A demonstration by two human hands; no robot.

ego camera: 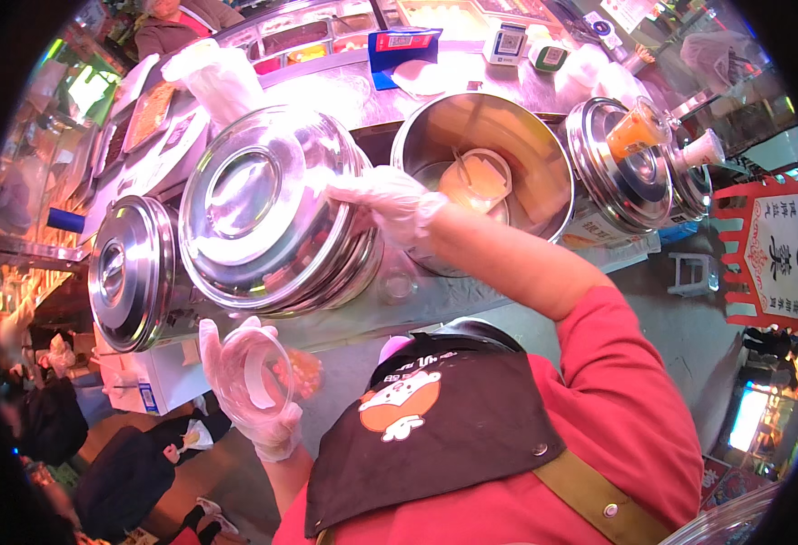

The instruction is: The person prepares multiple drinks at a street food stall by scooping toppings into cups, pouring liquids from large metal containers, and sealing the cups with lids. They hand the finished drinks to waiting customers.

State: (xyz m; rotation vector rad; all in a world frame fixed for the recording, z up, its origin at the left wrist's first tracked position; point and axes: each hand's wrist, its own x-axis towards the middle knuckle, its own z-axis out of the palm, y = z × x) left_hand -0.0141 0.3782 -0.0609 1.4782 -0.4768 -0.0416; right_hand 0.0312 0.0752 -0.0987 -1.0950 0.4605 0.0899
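My left hand point(228, 392), in a clear disposable glove, holds a clear plastic cup point(277, 402) with its mouth facing up toward me. Pinkish-orange bits point(307, 373) show at the cup's lower end. My right hand point(393, 201), also gloved, grips the right rim of a large shiny steel lid point(252, 184) on a pot. Just right of that hand stands a steel pot point(562, 163) without a lid. Inside it are a long-handled ladle or scoop point(463, 160) and pale orange contents point(477, 182), partly hidden by my forearm.
A smaller lidded steel pot point(133, 272) stands left; another point(610, 177) at right carries an orange drink cup point(634, 129). Behind are trays of toppings point(296, 37), code stands point(508, 42) and a plastic bag point(215, 78). A person point(174, 24) stands across the counter.
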